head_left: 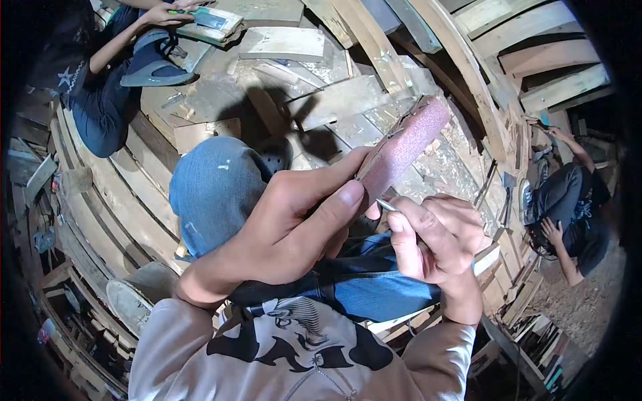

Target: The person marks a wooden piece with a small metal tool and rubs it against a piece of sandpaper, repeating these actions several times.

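My left hand (301, 220) is closed around the lower end of a rolled, pinkish, glittery tube (408, 144), which slants up to the right. Its far edge looks dark and ragged. Just below the tube, my right hand (435, 234) pinches a small, pointed metal piece (386, 205) between thumb and forefinger. The metal tip points toward the tube's lower end, close to my left thumb. Most of the metal piece is hidden inside my right fingers. Both hands are above my lap, over blue jeans (381, 287).
A person (107, 93) at the upper left holds a flat tool (208, 20) on a wooden piece. Another person (568, 200) sits at the right. Wooden planks (282, 43) and scraps lie ahead, and curved slats (107, 207) run along the left. My raised knee (217, 187) is left of my hands.
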`<state>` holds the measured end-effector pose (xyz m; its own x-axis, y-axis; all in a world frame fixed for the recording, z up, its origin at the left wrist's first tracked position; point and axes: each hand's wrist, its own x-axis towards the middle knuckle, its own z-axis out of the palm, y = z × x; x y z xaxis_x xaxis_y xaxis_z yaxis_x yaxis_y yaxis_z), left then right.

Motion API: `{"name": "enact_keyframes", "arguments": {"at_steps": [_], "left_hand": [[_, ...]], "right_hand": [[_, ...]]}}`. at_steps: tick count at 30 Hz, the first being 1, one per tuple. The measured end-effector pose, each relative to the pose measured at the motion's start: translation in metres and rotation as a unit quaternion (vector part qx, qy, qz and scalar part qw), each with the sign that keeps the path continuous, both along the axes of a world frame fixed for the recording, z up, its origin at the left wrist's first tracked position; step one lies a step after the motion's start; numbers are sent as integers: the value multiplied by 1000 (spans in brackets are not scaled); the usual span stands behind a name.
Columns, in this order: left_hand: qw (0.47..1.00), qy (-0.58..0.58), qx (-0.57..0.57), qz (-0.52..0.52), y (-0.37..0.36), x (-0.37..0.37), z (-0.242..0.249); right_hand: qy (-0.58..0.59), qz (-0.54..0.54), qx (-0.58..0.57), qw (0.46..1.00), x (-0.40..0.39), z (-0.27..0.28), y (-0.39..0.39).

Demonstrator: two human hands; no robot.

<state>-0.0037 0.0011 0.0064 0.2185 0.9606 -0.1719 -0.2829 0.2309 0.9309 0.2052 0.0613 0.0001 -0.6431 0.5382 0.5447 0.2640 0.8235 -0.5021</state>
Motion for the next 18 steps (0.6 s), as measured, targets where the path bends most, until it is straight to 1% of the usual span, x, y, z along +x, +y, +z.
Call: {"name": "enact_keyframes", "arguments": {"at_steps": [1, 8, 17, 18], "left_hand": [[1000, 6, -2, 0, 0, 0, 0], [1000, 15, 10, -5, 0, -1, -2], [999, 33, 7, -15, 1, -1, 2], [999, 32, 12, -1, 1, 0, 1]], "right_hand": [[-18, 1, -4, 1000, 0, 4, 0], [-3, 1, -13, 1000, -1, 1, -1], [-20, -8, -14, 1000, -3, 5, -1], [-21, -6, -26, 999, -3, 5, -1]]}}
